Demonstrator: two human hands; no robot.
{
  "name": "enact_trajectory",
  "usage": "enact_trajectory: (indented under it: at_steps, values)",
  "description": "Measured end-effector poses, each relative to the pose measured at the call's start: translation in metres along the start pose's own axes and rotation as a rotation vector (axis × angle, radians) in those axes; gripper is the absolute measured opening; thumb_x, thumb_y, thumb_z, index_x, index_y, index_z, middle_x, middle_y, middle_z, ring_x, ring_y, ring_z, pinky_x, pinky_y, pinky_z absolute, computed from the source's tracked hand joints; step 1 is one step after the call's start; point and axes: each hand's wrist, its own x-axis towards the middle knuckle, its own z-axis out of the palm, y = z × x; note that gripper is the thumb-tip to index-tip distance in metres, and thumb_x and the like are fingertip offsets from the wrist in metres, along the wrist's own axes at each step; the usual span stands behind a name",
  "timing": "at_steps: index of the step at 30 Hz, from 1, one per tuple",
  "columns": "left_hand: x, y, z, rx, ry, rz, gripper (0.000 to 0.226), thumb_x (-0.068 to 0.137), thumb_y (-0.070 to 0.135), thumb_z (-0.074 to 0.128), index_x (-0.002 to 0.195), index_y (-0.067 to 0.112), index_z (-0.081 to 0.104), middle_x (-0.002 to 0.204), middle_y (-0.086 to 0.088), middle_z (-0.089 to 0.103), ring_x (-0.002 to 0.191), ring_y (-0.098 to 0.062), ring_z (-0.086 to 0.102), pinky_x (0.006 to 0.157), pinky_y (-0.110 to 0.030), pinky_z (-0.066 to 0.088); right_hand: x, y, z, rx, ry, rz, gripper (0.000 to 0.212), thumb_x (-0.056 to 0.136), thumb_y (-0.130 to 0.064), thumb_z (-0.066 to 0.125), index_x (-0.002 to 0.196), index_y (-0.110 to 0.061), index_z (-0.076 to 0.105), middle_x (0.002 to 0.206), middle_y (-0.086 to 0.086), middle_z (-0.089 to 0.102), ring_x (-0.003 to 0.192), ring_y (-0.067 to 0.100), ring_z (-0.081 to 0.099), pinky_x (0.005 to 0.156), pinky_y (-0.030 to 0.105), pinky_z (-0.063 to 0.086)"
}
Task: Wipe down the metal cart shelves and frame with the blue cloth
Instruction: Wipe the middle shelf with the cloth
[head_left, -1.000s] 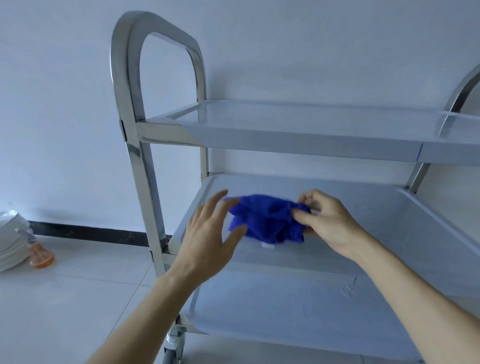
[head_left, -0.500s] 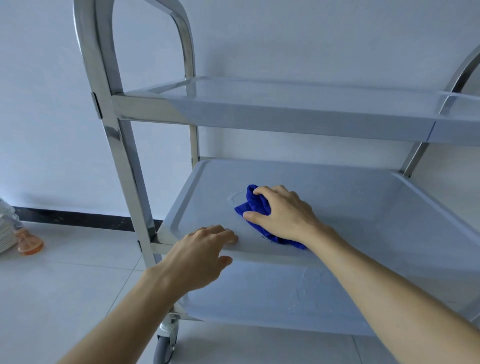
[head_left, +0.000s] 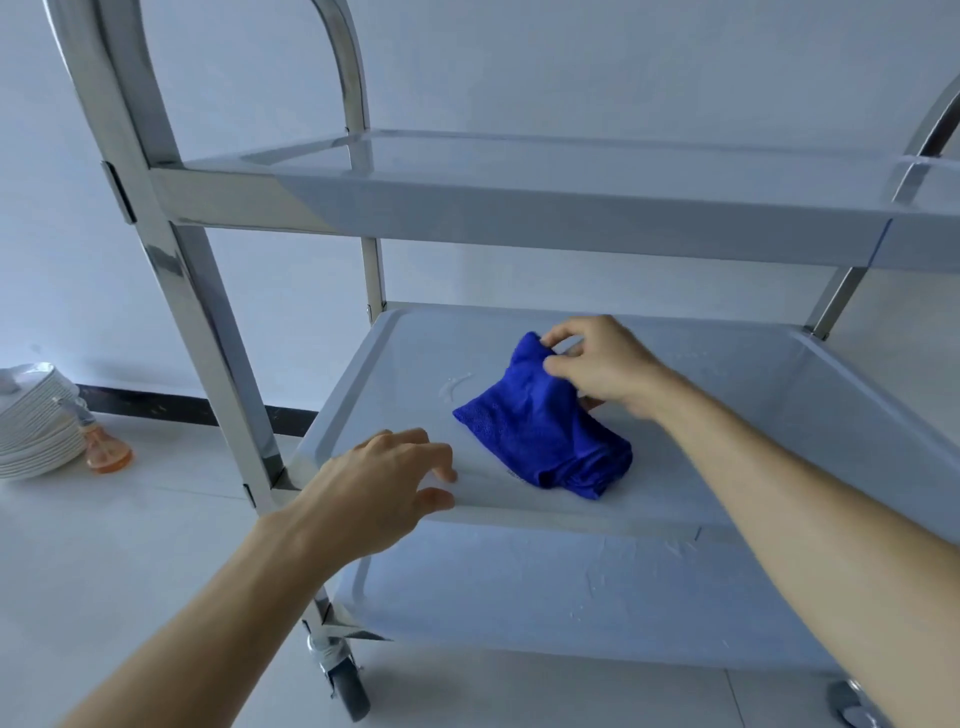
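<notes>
A steel cart with three shelves fills the view; its near-left post (head_left: 171, 270) is shiny. The blue cloth (head_left: 540, 436) lies crumpled on the middle shelf (head_left: 727, 395). My right hand (head_left: 602, 364) pinches the cloth's far top corner between thumb and fingers and lifts that corner slightly. My left hand (head_left: 379, 483) rests on the front rim of the middle shelf, fingers spread, just left of the cloth and not touching it. A small wet smear shows on the shelf beside the cloth.
The top shelf (head_left: 571, 208) overhangs the middle one closely. The bottom shelf (head_left: 545, 587) lies below, with a caster wheel (head_left: 348, 680) at the front left. A stack of white plates (head_left: 31, 421) and an orange bottle (head_left: 104, 447) sit on the tiled floor at left.
My right hand went from pressing flat on the cloth to pinching its far corner and raising it. My left hand settled on the shelf's front rim. The view moved closer and lower.
</notes>
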Motion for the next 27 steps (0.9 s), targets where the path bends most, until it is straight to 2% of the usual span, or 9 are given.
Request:
enact_trajectory:
  at_steps: [3, 6, 9, 11, 13, 16, 19, 23, 27]
  values:
    - [-0.002, -0.008, -0.002, -0.025, -0.022, -0.027, 0.025, 0.094, 0.05, 0.055, 0.117, 0.04, 0.058, 0.124, 0.018, 0.053, 0.109, -0.01, 0.052, 0.09, -0.034, 0.051, 0.007, 0.025, -0.031, 0.055, 0.009, 0.143, 0.028, 0.091, -0.001, 0.06, 0.114, -0.016, 0.065, 0.098, 0.015, 0.071, 0.075, 0.021, 0.069, 0.059, 0.03, 0.058]
    - [-0.004, -0.009, -0.003, -0.064, -0.015, -0.057, 0.024, 0.095, 0.054, 0.05, 0.112, 0.039, 0.06, 0.122, 0.021, 0.052, 0.106, -0.008, 0.053, 0.091, -0.034, 0.05, 0.017, 0.049, -0.05, -0.377, 0.164, 0.178, 0.031, 0.094, -0.001, 0.05, 0.118, -0.015, 0.065, 0.117, 0.017, 0.066, 0.097, 0.03, 0.067, 0.082, 0.035, 0.057]
    - [-0.003, -0.008, -0.001, -0.037, 0.054, -0.067, 0.026, 0.098, 0.054, 0.043, 0.109, 0.037, 0.06, 0.122, 0.02, 0.053, 0.104, -0.008, 0.054, 0.088, -0.032, 0.049, 0.011, 0.034, -0.035, -0.393, 0.28, -0.09, 0.025, 0.097, -0.008, 0.048, 0.112, -0.01, 0.068, 0.118, 0.012, 0.069, 0.104, 0.027, 0.064, 0.09, 0.031, 0.05]
    - [-0.001, -0.01, 0.005, -0.003, 0.141, -0.07, 0.028, 0.098, 0.053, 0.042, 0.112, 0.036, 0.058, 0.129, 0.018, 0.052, 0.112, -0.011, 0.053, 0.095, -0.033, 0.044, 0.0, 0.014, -0.007, -0.37, 0.209, -0.315, 0.022, 0.097, -0.012, 0.051, 0.108, -0.009, 0.071, 0.112, 0.007, 0.072, 0.101, 0.02, 0.064, 0.09, 0.026, 0.047]
    - [0.002, -0.011, 0.011, 0.017, 0.211, -0.077, 0.037, 0.097, 0.055, 0.041, 0.126, 0.035, 0.052, 0.141, 0.017, 0.047, 0.128, -0.014, 0.046, 0.107, -0.036, 0.035, -0.006, 0.008, 0.025, -0.365, 0.071, -0.398, 0.023, 0.098, -0.022, 0.054, 0.112, -0.013, 0.071, 0.117, 0.004, 0.071, 0.109, 0.02, 0.063, 0.098, 0.029, 0.044]
    - [0.008, -0.012, 0.022, -0.015, 0.115, -0.119, 0.059, 0.096, 0.063, 0.027, 0.149, 0.038, 0.027, 0.161, 0.015, 0.019, 0.15, -0.016, 0.014, 0.121, -0.044, 0.013, -0.008, 0.023, 0.066, -0.578, -0.103, -0.326, 0.048, 0.102, -0.048, 0.04, 0.141, -0.024, 0.05, 0.148, -0.004, 0.049, 0.14, 0.016, 0.039, 0.115, 0.034, 0.027]
    - [0.011, -0.017, 0.035, -0.018, -0.062, -0.167, 0.082, 0.08, 0.075, -0.013, 0.154, 0.042, -0.005, 0.163, 0.017, -0.011, 0.151, -0.015, -0.013, 0.121, -0.05, -0.005, -0.008, 0.032, 0.072, -0.706, -0.154, -0.322, 0.058, 0.103, -0.056, 0.026, 0.155, -0.029, 0.028, 0.163, -0.008, 0.025, 0.15, 0.011, 0.016, 0.122, 0.038, 0.012]
    - [0.013, -0.026, 0.041, -0.003, -0.053, -0.156, 0.095, 0.064, 0.075, -0.025, 0.152, 0.045, -0.011, 0.161, 0.02, -0.017, 0.15, -0.014, -0.016, 0.121, -0.05, -0.008, -0.011, 0.057, 0.028, -0.679, -0.221, -0.277, 0.055, 0.102, -0.059, 0.026, 0.154, -0.041, 0.027, 0.163, -0.018, 0.021, 0.151, 0.004, 0.014, 0.124, 0.033, 0.009]
    - [0.015, -0.03, 0.041, -0.009, -0.051, -0.139, 0.094, 0.064, 0.077, -0.023, 0.152, 0.047, -0.01, 0.161, 0.022, -0.017, 0.15, -0.013, -0.016, 0.121, -0.05, -0.008, -0.022, 0.111, -0.04, -0.705, -0.088, -0.084, 0.048, 0.105, -0.05, 0.023, 0.152, -0.042, 0.029, 0.162, -0.016, 0.025, 0.15, 0.006, 0.017, 0.123, 0.035, 0.011]
